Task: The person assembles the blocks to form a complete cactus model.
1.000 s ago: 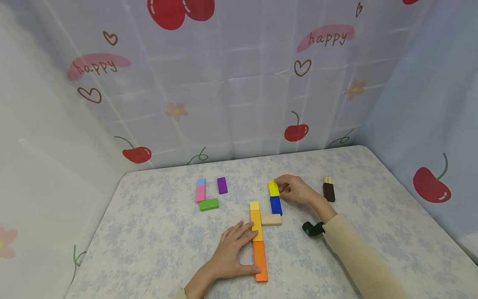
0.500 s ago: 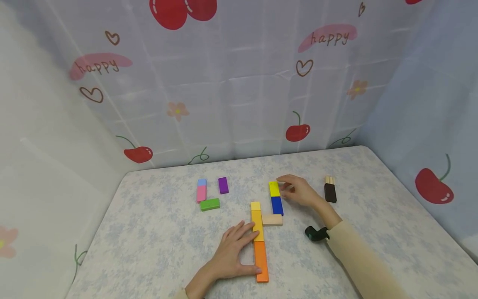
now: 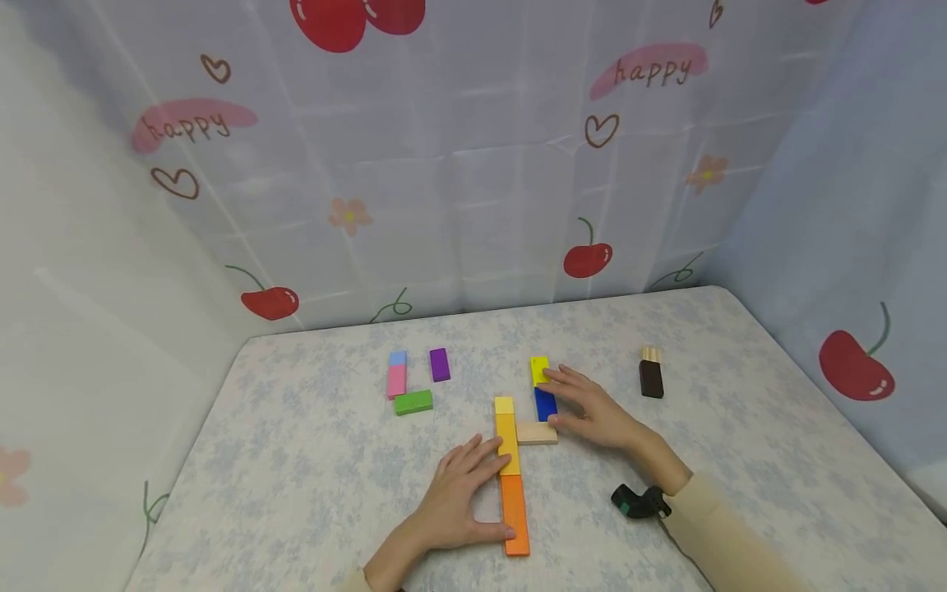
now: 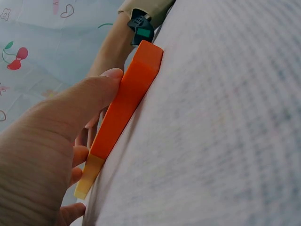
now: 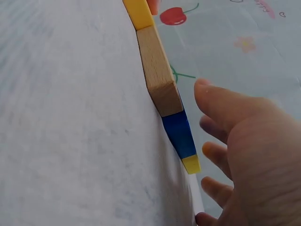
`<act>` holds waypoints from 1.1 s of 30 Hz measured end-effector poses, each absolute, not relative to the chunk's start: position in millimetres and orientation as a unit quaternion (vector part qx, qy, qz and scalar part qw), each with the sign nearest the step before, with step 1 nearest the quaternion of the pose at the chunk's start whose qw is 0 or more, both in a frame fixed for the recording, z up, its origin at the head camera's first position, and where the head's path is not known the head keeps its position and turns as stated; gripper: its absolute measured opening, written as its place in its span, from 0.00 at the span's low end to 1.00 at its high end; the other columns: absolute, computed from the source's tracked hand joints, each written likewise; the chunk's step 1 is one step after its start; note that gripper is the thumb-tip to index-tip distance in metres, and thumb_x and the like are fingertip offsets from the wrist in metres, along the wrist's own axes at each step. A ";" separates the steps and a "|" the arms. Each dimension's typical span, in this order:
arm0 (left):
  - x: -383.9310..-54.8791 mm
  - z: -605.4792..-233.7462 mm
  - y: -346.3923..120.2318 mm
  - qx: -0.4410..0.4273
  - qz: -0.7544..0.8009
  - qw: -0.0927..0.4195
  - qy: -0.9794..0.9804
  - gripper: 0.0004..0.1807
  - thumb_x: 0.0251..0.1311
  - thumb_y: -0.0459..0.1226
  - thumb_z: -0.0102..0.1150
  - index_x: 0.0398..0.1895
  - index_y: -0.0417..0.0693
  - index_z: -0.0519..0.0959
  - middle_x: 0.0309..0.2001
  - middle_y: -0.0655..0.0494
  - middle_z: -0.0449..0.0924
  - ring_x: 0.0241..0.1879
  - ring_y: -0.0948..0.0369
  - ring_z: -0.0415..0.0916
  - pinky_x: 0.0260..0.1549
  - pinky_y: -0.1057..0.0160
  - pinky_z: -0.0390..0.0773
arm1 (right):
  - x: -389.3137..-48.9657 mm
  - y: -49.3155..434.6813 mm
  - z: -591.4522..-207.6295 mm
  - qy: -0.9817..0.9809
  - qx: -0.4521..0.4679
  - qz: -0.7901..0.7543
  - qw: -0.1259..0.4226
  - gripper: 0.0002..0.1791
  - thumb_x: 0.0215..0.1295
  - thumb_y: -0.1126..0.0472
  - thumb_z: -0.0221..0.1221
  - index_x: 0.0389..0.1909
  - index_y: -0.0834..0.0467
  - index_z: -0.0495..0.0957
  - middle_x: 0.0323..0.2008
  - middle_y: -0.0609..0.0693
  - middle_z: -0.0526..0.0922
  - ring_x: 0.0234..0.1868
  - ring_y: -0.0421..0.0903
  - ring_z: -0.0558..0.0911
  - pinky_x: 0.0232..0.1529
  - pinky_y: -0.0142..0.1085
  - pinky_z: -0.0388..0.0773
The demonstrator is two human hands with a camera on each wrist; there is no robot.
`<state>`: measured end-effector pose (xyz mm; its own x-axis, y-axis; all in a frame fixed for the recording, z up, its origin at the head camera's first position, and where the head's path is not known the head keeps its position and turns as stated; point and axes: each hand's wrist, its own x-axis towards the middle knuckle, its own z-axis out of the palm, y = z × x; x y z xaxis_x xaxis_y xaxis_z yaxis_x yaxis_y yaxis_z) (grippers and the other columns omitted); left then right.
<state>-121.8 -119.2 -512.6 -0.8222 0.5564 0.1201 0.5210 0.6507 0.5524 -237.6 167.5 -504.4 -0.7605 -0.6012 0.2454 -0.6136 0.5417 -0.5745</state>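
My left hand (image 3: 453, 508) rests on a line of blocks, its thumb on the orange block (image 3: 515, 514) and fingertips on the amber block (image 3: 505, 429). A small pale yellow block (image 3: 504, 404) tops that line. Against the amber block's right side lies a plain wooden block (image 3: 536, 434), and above its right end stand the blue block (image 3: 543, 401) and bright yellow block (image 3: 538, 365), end to end. Over these my right hand (image 3: 607, 415) hovers with fingers spread. In the right wrist view, a gap shows between its thumb and the wooden block (image 5: 156, 61).
To the left lie a green block (image 3: 413, 402), a pink block (image 3: 397, 381) with a light blue end, and a purple block (image 3: 440, 365). A dark brown block (image 3: 651, 379) with pale stripes sits at right. A black wrist camera (image 3: 638, 502) is on the right wrist.
My right hand has left the bright yellow block's side and moved toward me, its fingers spreading over the blue and yellow blocks. The left hand and the blocks have stayed put.
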 end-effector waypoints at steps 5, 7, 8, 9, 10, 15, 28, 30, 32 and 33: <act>-122.3 -511.2 -119.7 0.293 0.301 0.038 0.906 0.48 0.47 0.66 0.66 0.72 0.61 0.66 0.77 0.61 0.53 0.77 0.50 0.45 0.69 0.36 0.51 | -237.7 165.8 -502.8 -0.883 0.357 0.304 0.013 0.31 0.62 0.51 0.65 0.65 0.55 0.73 0.70 0.59 0.68 0.72 0.65 0.60 0.67 0.67 0.55; -122.6 -510.3 -119.9 0.297 0.302 0.033 0.905 0.48 0.47 0.66 0.66 0.72 0.61 0.66 0.77 0.60 0.54 0.77 0.49 0.46 0.69 0.35 0.51 | -237.4 165.7 -501.8 -0.884 0.359 0.299 0.015 0.31 0.61 0.51 0.65 0.65 0.55 0.74 0.69 0.59 0.69 0.72 0.65 0.62 0.67 0.66 0.56; -122.9 -510.2 -119.9 0.299 0.302 0.029 0.905 0.48 0.47 0.66 0.66 0.71 0.61 0.66 0.76 0.60 0.55 0.77 0.48 0.47 0.68 0.35 0.51 | -237.3 165.7 -501.4 -0.885 0.358 0.298 0.017 0.31 0.61 0.51 0.65 0.65 0.55 0.74 0.69 0.59 0.69 0.72 0.65 0.62 0.67 0.66 0.56; -123.1 -510.1 -119.9 0.299 0.302 0.029 0.905 0.48 0.47 0.66 0.65 0.71 0.61 0.66 0.76 0.60 0.55 0.77 0.48 0.47 0.68 0.35 0.51 | -237.1 165.7 -501.0 -0.886 0.356 0.297 0.016 0.31 0.61 0.51 0.65 0.65 0.55 0.74 0.69 0.59 0.69 0.72 0.64 0.62 0.67 0.66 0.56; -123.3 -510.3 -119.9 0.300 0.303 0.028 0.904 0.48 0.47 0.66 0.66 0.71 0.60 0.66 0.76 0.59 0.55 0.77 0.48 0.47 0.68 0.35 0.51 | -237.1 165.9 -501.2 -0.886 0.356 0.297 0.017 0.31 0.61 0.50 0.65 0.65 0.55 0.74 0.69 0.59 0.69 0.71 0.64 0.63 0.67 0.66 0.56; -123.3 -511.3 -119.0 0.297 0.300 0.034 0.906 0.48 0.47 0.66 0.65 0.71 0.60 0.66 0.76 0.60 0.55 0.77 0.48 0.47 0.68 0.35 0.51 | -235.9 166.3 -502.4 -0.887 0.353 0.297 0.016 0.31 0.60 0.51 0.66 0.64 0.55 0.75 0.69 0.59 0.69 0.71 0.64 0.63 0.67 0.65 0.57; -151.4 -474.1 -127.2 0.251 0.357 0.000 0.900 0.43 0.52 0.54 0.70 0.70 0.48 0.68 0.74 0.48 0.59 0.72 0.46 0.58 0.63 0.34 0.63 | -236.9 167.6 -504.5 -0.886 0.359 0.292 0.017 0.31 0.61 0.50 0.65 0.64 0.55 0.74 0.69 0.58 0.69 0.71 0.63 0.64 0.67 0.64 0.59; -172.6 -462.8 -138.1 0.216 0.375 -0.037 0.901 0.40 0.53 0.48 0.71 0.69 0.45 0.69 0.72 0.45 0.61 0.70 0.45 0.61 0.62 0.36 0.66 | -236.5 167.6 -504.3 -0.886 0.360 0.291 0.015 0.31 0.61 0.50 0.65 0.64 0.55 0.74 0.69 0.58 0.69 0.71 0.62 0.64 0.68 0.63 0.58; -197.4 -455.7 -152.3 0.180 0.394 -0.076 0.898 0.38 0.53 0.43 0.71 0.67 0.42 0.70 0.70 0.43 0.64 0.67 0.43 0.65 0.61 0.38 0.69 | -236.3 167.3 -504.6 -0.887 0.360 0.288 0.013 0.31 0.62 0.49 0.65 0.65 0.54 0.74 0.69 0.58 0.69 0.71 0.62 0.64 0.68 0.62 0.58; -209.5 -454.0 -160.0 0.158 0.402 -0.084 0.898 0.37 0.53 0.42 0.71 0.67 0.42 0.70 0.69 0.43 0.65 0.66 0.44 0.66 0.60 0.40 0.70 | -236.2 167.1 -504.8 -0.887 0.360 0.288 0.012 0.30 0.62 0.49 0.65 0.65 0.54 0.74 0.69 0.57 0.69 0.71 0.62 0.64 0.68 0.62 0.58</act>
<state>-209.5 -160.0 -454.0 -0.9358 0.2168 0.2780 0.3518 0.6260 0.6960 -236.2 167.1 -504.8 -0.7405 -0.6317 0.2295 -0.6460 0.5748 -0.5024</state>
